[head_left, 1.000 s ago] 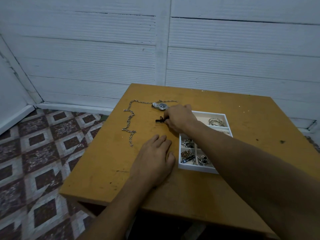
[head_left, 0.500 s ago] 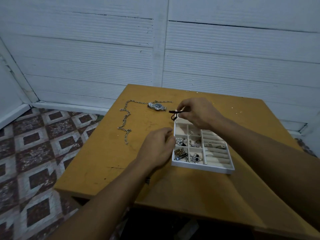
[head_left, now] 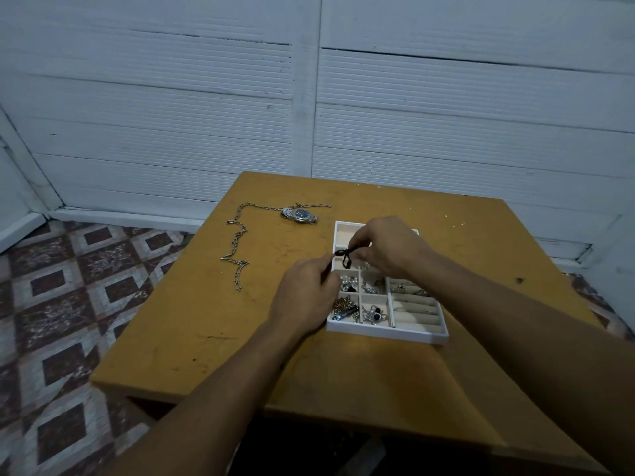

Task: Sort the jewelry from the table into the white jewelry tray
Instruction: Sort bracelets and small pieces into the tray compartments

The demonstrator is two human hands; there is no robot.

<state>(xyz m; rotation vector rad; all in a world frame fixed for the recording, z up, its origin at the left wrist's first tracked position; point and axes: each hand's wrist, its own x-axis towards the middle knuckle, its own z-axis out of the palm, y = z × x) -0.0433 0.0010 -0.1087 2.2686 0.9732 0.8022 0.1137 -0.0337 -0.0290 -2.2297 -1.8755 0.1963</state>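
Patterned floor tiles [head_left: 68,286] far left. On yellow table [head_left: 206,321]: long silver chain [head_left: 237,255] lies in a loose zigzag at left, wristwatch [head_left: 299,215] by its far stretch, both apart from the tray. L hand [head_left: 305,293] at tray's left rim, fingers curled, tips close to small black loop [head_left: 345,258]; can't tell if they pinch it. R hand [head_left: 388,247] over tray's far part, thumb + forefinger pinching loop's top, loop hanging above left-side cells. White jewelry tray [head_left: 385,333] centre-right; near-left cells hold mixed silver pcs, right side has ring rolls.
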